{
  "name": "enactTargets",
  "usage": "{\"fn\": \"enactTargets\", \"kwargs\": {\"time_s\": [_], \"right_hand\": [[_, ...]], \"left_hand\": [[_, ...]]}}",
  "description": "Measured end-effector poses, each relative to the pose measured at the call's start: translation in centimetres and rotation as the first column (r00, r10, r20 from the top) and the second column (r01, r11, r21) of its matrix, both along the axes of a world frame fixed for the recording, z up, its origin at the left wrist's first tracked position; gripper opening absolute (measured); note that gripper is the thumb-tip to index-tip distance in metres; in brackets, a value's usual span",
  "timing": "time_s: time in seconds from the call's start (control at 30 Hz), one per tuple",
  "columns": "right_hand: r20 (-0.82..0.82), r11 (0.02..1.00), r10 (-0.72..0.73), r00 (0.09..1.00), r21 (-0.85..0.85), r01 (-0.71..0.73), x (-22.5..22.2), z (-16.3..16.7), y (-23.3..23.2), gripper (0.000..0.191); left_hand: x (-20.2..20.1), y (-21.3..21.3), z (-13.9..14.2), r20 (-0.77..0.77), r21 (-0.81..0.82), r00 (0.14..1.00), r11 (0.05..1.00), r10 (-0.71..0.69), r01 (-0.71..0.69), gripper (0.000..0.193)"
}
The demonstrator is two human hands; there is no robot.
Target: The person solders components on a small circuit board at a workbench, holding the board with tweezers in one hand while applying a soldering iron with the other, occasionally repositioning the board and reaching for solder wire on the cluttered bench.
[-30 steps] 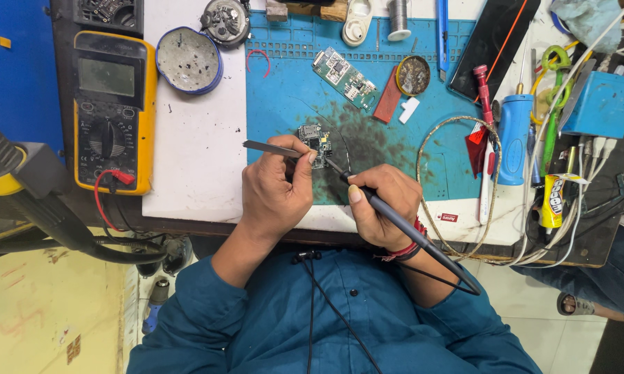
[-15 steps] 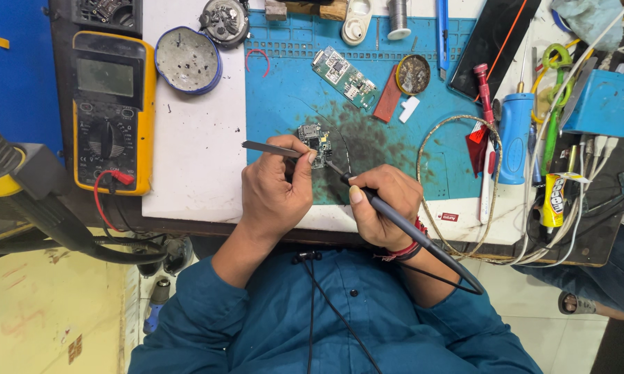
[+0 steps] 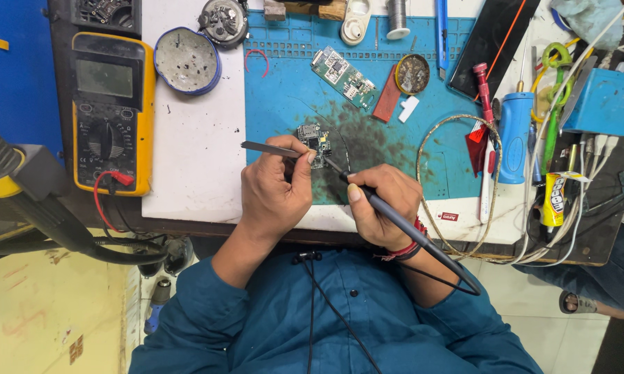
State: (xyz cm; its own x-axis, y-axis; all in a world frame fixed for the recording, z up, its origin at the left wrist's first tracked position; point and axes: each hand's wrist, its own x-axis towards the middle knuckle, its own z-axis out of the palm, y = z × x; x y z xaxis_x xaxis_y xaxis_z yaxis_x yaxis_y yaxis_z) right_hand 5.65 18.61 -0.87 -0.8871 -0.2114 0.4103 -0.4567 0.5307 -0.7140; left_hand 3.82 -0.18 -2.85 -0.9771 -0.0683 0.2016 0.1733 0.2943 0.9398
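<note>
My left hand (image 3: 279, 187) pinches a pair of metal tweezers (image 3: 262, 147) whose tips reach toward a small dark circuit board (image 3: 313, 138) on the blue work mat (image 3: 284, 90). My right hand (image 3: 382, 208) grips a dark soldering iron (image 3: 423, 239) like a pen, its tip pointing at the lower right edge of that small board. The iron's cord trails back past my right wrist. Both hands rest near the mat's front edge, close together.
A yellow multimeter (image 3: 110, 111) lies at the left, a round blue tin (image 3: 187, 61) beside it. A green circuit board (image 3: 344, 77), a small round tin (image 3: 413, 73), a blue-handled tool (image 3: 515, 135), cables and a glue tube (image 3: 553, 201) crowd the right. A hot-air handle (image 3: 21, 187) sits lower left.
</note>
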Motion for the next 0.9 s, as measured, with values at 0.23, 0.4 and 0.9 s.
{"fn": "enactTargets", "kwargs": {"time_s": [0.23,0.4,0.9], "right_hand": [[-0.033,0.999,-0.04,0.999,-0.014,0.039,0.1,-0.1,0.1,0.012],[-0.062,0.981,0.054,0.997,0.191,-0.041,-1.1,0.3,-0.6,0.039],[-0.1,0.943,0.001,0.995,0.331,0.032,-1.1,0.7,-1.3,0.031]], "left_hand": [[0.1,0.0,0.1,0.012,0.006,1.0,1.0,0.003,-0.003,0.012],[0.3,0.1,0.0,-0.003,0.025,1.0,0.999,0.022,-0.022,0.013],[0.1,0.1,0.1,-0.028,-0.052,1.0,0.999,0.011,-0.012,0.013]]}}
